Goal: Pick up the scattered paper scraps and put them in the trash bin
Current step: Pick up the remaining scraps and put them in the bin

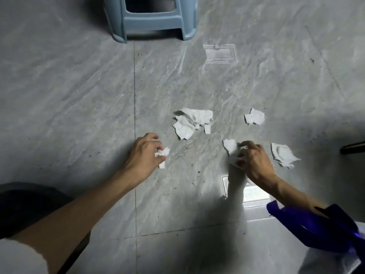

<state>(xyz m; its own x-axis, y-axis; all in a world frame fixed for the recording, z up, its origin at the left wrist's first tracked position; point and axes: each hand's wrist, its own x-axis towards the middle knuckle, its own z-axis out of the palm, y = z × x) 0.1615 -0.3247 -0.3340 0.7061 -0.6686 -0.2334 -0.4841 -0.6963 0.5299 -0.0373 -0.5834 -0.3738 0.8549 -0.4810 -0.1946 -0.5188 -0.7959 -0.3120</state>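
Note:
White paper scraps lie scattered on the grey tiled floor (79, 95). My left hand (145, 153) is closed around small crumpled scraps (163, 153). My right hand (254, 159) grips a torn scrap (230, 145) that still touches the floor. A large crumpled pile (192, 120) lies beyond and between my hands. One smaller scrap (254, 116) rests farther right. Another scrap (283, 155) lies just right of my right hand. No trash bin can be made out for certain.
A blue-grey plastic stool (152, 20) stands at the top, beyond the scraps. A dark rounded object (29, 204) sits at the lower left under my forearm. A dark bar (353, 148) juts in at the right edge. A blue strap (316, 226) hangs off my right arm.

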